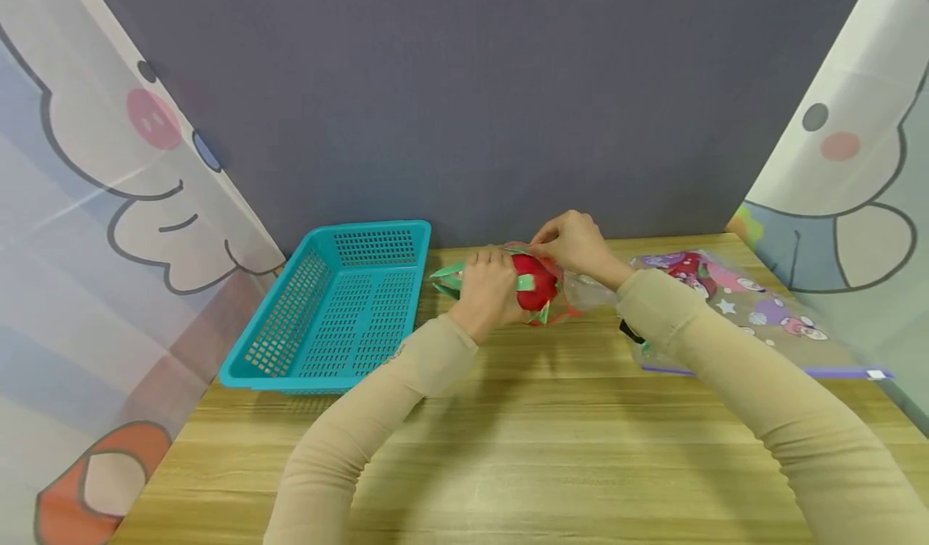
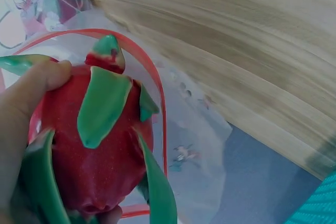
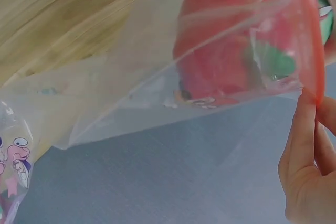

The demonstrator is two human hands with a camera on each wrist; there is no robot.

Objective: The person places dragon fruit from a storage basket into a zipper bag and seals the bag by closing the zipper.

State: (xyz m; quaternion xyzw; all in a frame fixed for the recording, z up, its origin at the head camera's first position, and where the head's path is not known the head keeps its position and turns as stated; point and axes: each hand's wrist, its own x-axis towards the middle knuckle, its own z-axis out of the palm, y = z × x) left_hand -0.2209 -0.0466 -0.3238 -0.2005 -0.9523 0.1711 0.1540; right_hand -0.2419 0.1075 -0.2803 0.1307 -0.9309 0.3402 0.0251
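My left hand grips a red dragon fruit with green, leaf-like scales, above the wooden table. In the left wrist view, the thumb lies across the top of the fruit, and a red rim loops behind it. That rim belongs to a clear plastic bag with small printed figures. My right hand pinches the bag's red edge between thumb and fingers, close to the fruit. Seen from the right wrist, much of the fruit shows through the clear plastic, inside the bag's mouth.
A turquoise perforated basket stands on the table to the left. At the right lies a larger clear bag with cartoon prints and a purple slider edge; red and green things show through it. A dark grey panel closes off the back.
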